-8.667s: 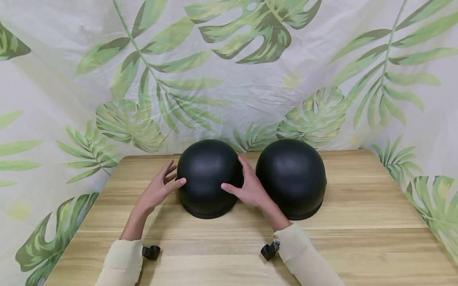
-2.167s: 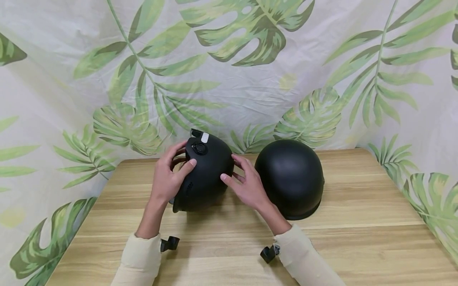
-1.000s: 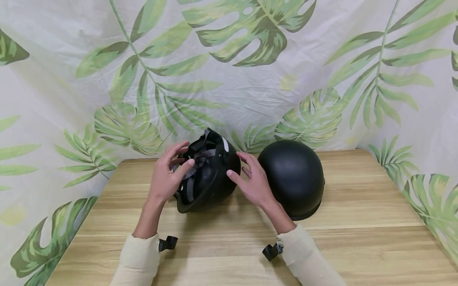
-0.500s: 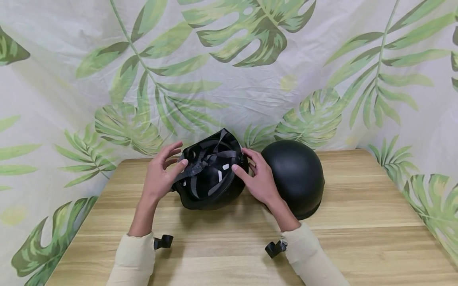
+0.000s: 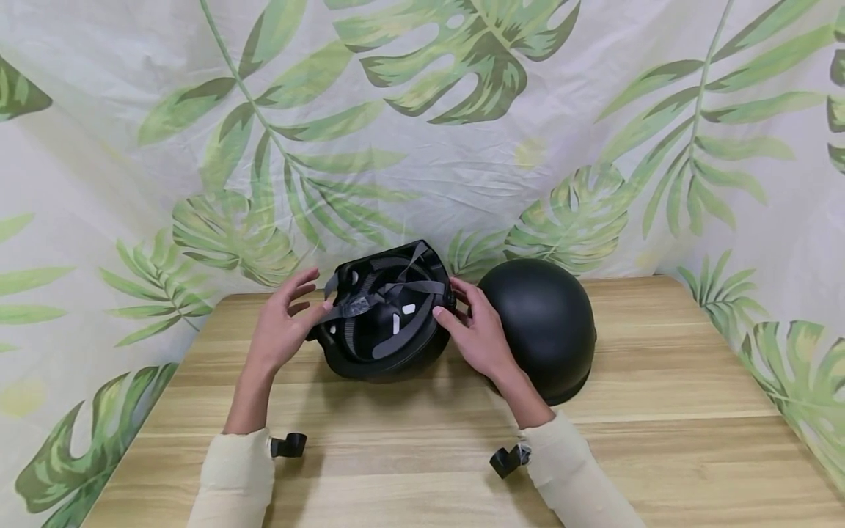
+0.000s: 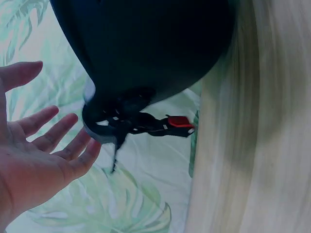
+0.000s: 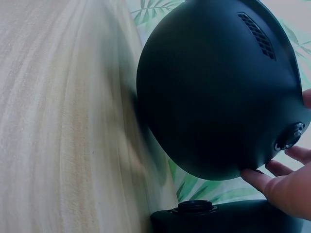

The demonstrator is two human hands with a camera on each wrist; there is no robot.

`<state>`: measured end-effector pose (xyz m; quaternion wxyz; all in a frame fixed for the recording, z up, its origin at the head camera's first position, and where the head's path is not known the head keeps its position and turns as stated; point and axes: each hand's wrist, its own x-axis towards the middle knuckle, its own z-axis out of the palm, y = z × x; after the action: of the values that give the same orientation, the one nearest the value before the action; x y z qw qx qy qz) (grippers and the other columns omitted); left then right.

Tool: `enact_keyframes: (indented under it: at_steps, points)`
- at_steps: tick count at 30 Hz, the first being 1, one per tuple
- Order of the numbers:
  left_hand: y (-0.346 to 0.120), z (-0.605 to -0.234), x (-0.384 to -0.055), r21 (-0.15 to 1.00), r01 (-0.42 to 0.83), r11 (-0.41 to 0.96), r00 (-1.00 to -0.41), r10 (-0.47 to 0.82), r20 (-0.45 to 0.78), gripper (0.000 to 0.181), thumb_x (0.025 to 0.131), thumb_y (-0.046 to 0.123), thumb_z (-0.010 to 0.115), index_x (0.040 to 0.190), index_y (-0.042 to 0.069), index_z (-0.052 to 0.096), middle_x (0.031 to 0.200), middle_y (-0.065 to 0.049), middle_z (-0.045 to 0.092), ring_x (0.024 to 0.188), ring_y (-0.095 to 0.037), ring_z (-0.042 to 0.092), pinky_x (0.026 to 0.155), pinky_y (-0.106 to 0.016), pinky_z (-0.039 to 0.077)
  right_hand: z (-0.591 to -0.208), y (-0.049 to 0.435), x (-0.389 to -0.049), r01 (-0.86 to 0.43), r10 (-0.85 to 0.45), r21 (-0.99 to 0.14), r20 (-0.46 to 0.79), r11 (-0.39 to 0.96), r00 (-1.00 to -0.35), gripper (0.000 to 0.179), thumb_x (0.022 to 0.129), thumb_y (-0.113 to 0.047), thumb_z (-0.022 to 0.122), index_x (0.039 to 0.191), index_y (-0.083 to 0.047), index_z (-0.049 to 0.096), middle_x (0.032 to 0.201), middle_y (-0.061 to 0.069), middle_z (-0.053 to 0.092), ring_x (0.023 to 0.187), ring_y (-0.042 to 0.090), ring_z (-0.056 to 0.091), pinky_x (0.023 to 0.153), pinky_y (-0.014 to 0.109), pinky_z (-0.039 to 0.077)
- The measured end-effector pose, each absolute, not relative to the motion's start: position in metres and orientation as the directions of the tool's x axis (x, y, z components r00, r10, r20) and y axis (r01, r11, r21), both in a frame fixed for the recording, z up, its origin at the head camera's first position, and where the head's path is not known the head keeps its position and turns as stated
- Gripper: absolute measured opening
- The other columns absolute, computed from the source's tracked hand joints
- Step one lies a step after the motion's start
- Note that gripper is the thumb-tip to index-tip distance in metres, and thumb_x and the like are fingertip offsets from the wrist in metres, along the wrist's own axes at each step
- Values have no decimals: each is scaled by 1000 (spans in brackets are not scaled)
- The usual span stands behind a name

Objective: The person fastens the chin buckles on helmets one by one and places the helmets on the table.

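Note:
A black helmet (image 5: 386, 370) is tipped with its hollow inside toward the head camera, showing grey straps (image 5: 429, 287) and white pads. My right hand (image 5: 480, 334) holds its right side, thumb at the rim and fingers on the outer shell (image 7: 214, 92) by a round side fitting. At the left side my left hand (image 5: 280, 326) has its fingers spread and loose, close to the rim and strap. In the left wrist view, a strap with a red buckle piece (image 6: 179, 121) hangs from the helmet, past the fingertips of the open left hand (image 6: 48, 150).
Right beside my right hand, a second black helmet (image 5: 541, 323) stands dome up on the wooden table (image 5: 396, 477). Behind the table's back edge hangs a leaf-patterned cloth (image 5: 396, 176). Small black cameras (image 5: 288, 445) are worn at both wrists.
The left helmet stood dome up earlier; it has been turned over so its inside shows. Over the last second my left hand has moved left, away from the rim, while the right keeps hold.

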<state>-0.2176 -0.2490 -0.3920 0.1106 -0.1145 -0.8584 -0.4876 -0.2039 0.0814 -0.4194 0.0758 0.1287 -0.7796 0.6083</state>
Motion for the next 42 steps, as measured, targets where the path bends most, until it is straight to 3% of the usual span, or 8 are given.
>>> enact_keyframes:
  at_steps: [10,14,18,21,24,35,42]
  points:
    - [-271,-400,-223,775,181,605,-983,106,147,79,106,26,69,170,6,28,169,-26,38,152,-53,42,117,-68,44,-423,78,-202,-250,-117,-935,227,251,-967,62,109,-26,64,164,-10,41,164,13,48,154,36,48,120,57,47]
    - [-273,-402,-224,818,124,561,-992,100,81,78,108,32,66,171,10,27,165,-28,44,146,-50,52,108,-51,58,-425,78,-200,-229,-120,-937,204,263,-972,62,109,-28,63,165,-11,40,166,13,46,154,37,48,119,58,48]
    - [-273,-405,-224,865,76,496,-996,85,39,72,110,36,62,169,9,32,158,-30,50,130,-33,65,92,-25,63,-427,75,-198,-212,-116,-944,188,252,-975,62,109,-27,64,164,-12,41,166,13,45,154,38,47,118,59,48]
    - [-272,-406,-224,870,70,488,-996,75,38,66,111,37,60,166,7,39,151,-28,54,115,-10,65,88,-22,63,-429,74,-196,-211,-111,-947,189,244,-976,62,109,-26,65,164,-13,41,166,13,45,154,38,47,117,59,50]
    - [-272,-408,-223,877,72,476,-997,68,45,64,111,38,60,164,7,43,144,-24,54,105,3,61,88,-22,63,-434,73,-193,-212,-104,-948,192,237,-976,62,108,-25,65,164,-14,41,166,13,45,153,38,48,115,58,52]
    - [-270,-409,-212,894,75,442,-996,71,48,61,109,34,64,163,9,48,157,-25,50,100,8,63,85,-21,63,-447,77,-177,-237,-97,-941,220,239,-971,60,111,-29,61,165,-12,39,167,15,45,150,39,51,114,66,49]
    - [-270,-407,-204,892,94,443,-994,94,58,59,109,32,65,161,8,49,154,-24,53,101,8,63,85,-19,63,-446,82,-162,-233,-102,-937,213,261,-972,60,111,-30,62,164,-12,40,166,14,46,150,39,52,113,63,51]
